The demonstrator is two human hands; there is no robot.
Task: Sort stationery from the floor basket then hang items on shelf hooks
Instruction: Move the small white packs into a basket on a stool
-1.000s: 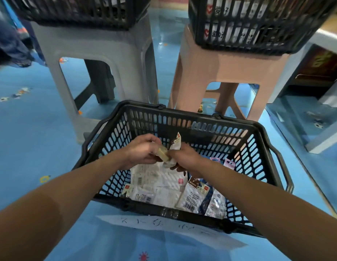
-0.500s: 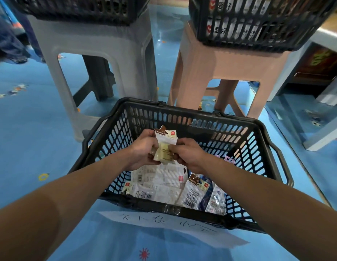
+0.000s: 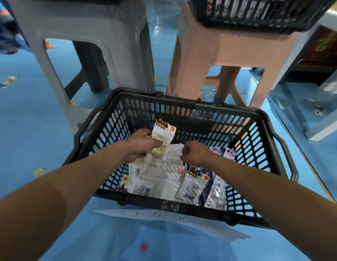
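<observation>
- A cream packet (image 3: 161, 143) is clamped in the grip of the left hand (image 3: 141, 146), over the black basket (image 3: 192, 117).
- A white packet (image 3: 174, 153) is pinched in the grip of the right hand (image 3: 197, 154).

A: Where does the view look from?
B: From the person's head, wide-angle, facing forward and steeply down.
A: How near?
B: Close. A black basket (image 3: 184, 103) on the blue floor (image 3: 32, 132) fills the middle. A grey stool (image 3: 92, 27) and a pink stool (image 3: 220, 49) stand just beyond.
</observation>
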